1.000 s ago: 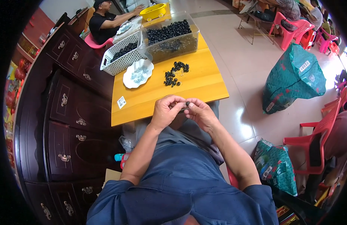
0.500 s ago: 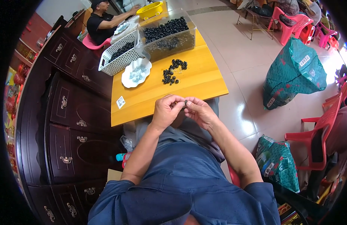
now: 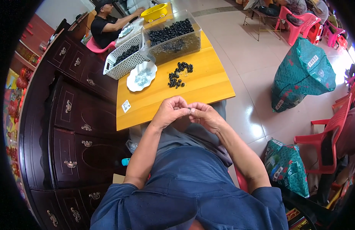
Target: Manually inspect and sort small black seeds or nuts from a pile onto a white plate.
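My left hand (image 3: 171,113) and my right hand (image 3: 206,116) meet at the fingertips just off the near edge of the wooden table (image 3: 210,74). Both are closed in a pinch around something small, mostly hidden by the fingers; its kind does not show. Ahead of them lies a loose cluster of small black ring-like parts (image 3: 175,81), with a few tiny clear bits beside it. To its left, a white scalloped plate (image 3: 131,83) holds small clear pieces (image 3: 143,78).
Behind the plate stand a white perforated basket (image 3: 118,70) and a clear plastic bin (image 3: 168,55), both with black parts. A yellow basin (image 3: 154,13) and a seated person (image 3: 104,27) are farther back. Dark drawers (image 3: 77,103) flank the left; green bags (image 3: 300,76) and a red chair (image 3: 326,142) the right.
The view has shifted slightly. My hands stay together at the fingertips; the small dark piece that showed between them is now mostly covered by my fingers.
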A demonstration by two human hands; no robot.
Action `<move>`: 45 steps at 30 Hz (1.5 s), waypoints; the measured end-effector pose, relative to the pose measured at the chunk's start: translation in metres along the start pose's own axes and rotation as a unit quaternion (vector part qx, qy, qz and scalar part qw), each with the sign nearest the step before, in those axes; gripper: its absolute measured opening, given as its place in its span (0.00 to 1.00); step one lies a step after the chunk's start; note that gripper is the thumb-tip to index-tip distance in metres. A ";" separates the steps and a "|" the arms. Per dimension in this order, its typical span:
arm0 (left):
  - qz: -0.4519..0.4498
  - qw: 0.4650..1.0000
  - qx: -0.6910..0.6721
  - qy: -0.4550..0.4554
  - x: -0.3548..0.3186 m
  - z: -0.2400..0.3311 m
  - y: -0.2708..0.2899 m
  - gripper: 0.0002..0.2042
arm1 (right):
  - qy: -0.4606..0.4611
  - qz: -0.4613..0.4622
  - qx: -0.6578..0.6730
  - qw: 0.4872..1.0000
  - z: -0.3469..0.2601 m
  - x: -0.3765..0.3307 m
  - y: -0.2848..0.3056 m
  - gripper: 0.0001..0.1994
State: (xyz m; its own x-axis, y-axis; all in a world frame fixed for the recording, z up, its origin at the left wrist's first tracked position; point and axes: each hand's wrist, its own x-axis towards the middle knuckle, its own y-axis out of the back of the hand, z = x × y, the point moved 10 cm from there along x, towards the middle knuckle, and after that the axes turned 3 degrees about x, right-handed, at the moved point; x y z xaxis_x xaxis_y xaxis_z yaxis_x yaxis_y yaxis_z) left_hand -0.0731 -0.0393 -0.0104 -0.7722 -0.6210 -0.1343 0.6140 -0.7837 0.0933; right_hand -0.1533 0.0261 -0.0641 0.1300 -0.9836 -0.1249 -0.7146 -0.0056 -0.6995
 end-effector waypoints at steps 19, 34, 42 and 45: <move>0.249 0.796 0.547 -0.071 0.068 0.019 0.072 0.09 | -0.036 -0.011 0.156 0.987 0.007 0.009 0.013 0.10; 0.269 0.787 0.539 -0.133 0.024 0.018 0.065 0.06 | -0.034 -0.003 0.148 0.988 0.012 0.008 0.015 0.09; 0.237 0.930 0.260 -0.108 -0.020 0.004 0.052 0.05 | -0.029 -0.004 0.129 0.991 0.013 0.009 0.013 0.13; 0.194 0.952 0.219 -0.086 -0.019 0.000 0.043 0.06 | -0.033 0.000 0.126 0.991 0.015 0.009 0.014 0.13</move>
State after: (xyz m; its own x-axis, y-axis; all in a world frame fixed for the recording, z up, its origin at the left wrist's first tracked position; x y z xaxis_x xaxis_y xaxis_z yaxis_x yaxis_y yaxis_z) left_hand -0.0319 -0.0616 -0.0042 -0.5401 -0.8272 0.1548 0.7604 -0.4008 0.5110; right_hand -0.1517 0.0200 -0.0852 0.1810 -0.9696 -0.1649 -0.5210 0.0477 -0.8522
